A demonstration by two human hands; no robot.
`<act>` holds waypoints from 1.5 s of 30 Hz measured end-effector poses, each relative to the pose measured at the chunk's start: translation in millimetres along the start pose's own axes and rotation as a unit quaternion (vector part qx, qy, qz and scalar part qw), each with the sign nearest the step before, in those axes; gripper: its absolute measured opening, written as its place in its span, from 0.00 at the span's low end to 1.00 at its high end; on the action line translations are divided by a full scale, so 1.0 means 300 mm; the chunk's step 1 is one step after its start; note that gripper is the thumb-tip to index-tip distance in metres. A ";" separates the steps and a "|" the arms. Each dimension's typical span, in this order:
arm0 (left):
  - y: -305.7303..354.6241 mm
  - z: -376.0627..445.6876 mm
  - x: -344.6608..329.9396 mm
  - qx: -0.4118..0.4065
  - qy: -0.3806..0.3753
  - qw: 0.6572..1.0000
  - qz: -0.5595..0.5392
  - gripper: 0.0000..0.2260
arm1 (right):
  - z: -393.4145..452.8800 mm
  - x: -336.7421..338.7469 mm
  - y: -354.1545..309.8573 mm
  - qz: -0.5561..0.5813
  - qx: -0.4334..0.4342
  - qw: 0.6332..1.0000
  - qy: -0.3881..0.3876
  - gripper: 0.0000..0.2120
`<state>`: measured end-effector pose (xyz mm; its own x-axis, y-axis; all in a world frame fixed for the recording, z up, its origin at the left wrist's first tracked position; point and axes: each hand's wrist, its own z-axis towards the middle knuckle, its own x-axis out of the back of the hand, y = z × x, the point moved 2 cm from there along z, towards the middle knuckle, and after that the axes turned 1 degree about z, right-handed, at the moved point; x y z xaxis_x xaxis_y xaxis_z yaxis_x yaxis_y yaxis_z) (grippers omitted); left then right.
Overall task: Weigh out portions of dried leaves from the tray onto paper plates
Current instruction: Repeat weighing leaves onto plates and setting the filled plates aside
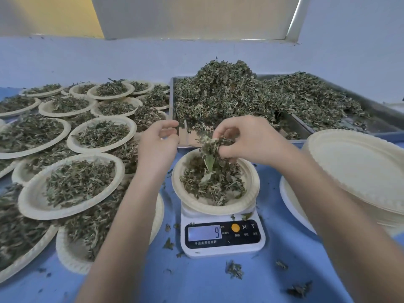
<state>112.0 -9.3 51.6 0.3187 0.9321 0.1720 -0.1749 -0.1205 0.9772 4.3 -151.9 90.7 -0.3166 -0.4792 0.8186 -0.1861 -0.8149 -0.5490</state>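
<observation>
Nearest, a white digital scale [222, 235] sits on the blue table [218, 285], its lit display showing a 9, with loose leaf crumbs scattered around its base. On its platform rests a paper plate [249, 193] holding a shallow heap of dried leaves [209, 182] — crumpled, grey-green, with paler undersides and thin stems.

Directly above the plate's far edge, the right hand [247, 141] pinches a clump of leaves [213, 143] between curled fingers and thumb; strands hang from the clump down toward the heap. The left hand [156, 141] hovers just left of the plate, fingers loosely curled and holding nothing.

To the left, many filled plates [72, 184] overlap each other in rows reaching back to the wall. On the right stands a tilted stack of empty plates [358, 171].

Farther back, just beyond both hands, the metal tray [185, 138] holds a tall mound of dried leaves [223, 92] — its near corner bare and shiny.
</observation>
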 end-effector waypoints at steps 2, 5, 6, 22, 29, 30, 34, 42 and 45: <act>-0.007 -0.006 -0.015 0.006 0.010 1.000 -0.011 0.16 | -0.025 -0.004 0.015 0.060 -0.016 0.997 0.054 0.12; -0.011 -0.014 -0.020 0.000 0.024 0.999 -0.025 0.15 | -0.042 -0.015 0.040 0.159 -0.033 0.980 0.115 0.12; -0.010 -0.016 -0.018 -0.003 0.028 0.999 -0.026 0.15 | -0.044 -0.017 0.050 0.185 -0.035 0.974 0.127 0.12; -0.065 -0.087 -0.029 -0.047 0.037 0.998 -0.008 0.14 | -0.075 -0.093 0.108 0.423 -0.072 0.883 0.189 0.11; -0.074 -0.086 -0.029 -0.057 0.044 0.997 0.007 0.14 | 0.012 -0.054 0.093 0.399 -0.058 0.891 0.207 0.10; -0.074 -0.085 -0.027 -0.058 0.047 0.997 0.011 0.14 | 0.057 -0.038 0.088 0.345 -0.064 0.908 0.229 0.10; -0.084 -0.076 -0.025 -0.039 0.047 0.997 0.047 0.13 | 0.181 -0.038 0.072 -0.007 -0.088 0.994 0.067 0.26; -0.140 -0.181 -0.050 0.069 -0.006 0.997 0.035 0.23 | -0.065 -0.166 0.169 0.144 -0.165 0.973 0.071 0.29; -0.125 -0.214 -0.070 0.090 -0.010 0.996 0.014 0.23 | -0.096 -0.181 0.149 0.224 -0.193 0.950 0.099 0.29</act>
<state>52.1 -2.4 3.4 0.3342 0.9211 0.1997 -0.0148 -0.2067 0.9783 -13.8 -153.0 16.7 -0.6071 -0.6475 0.4606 -0.3064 -0.3440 -0.8876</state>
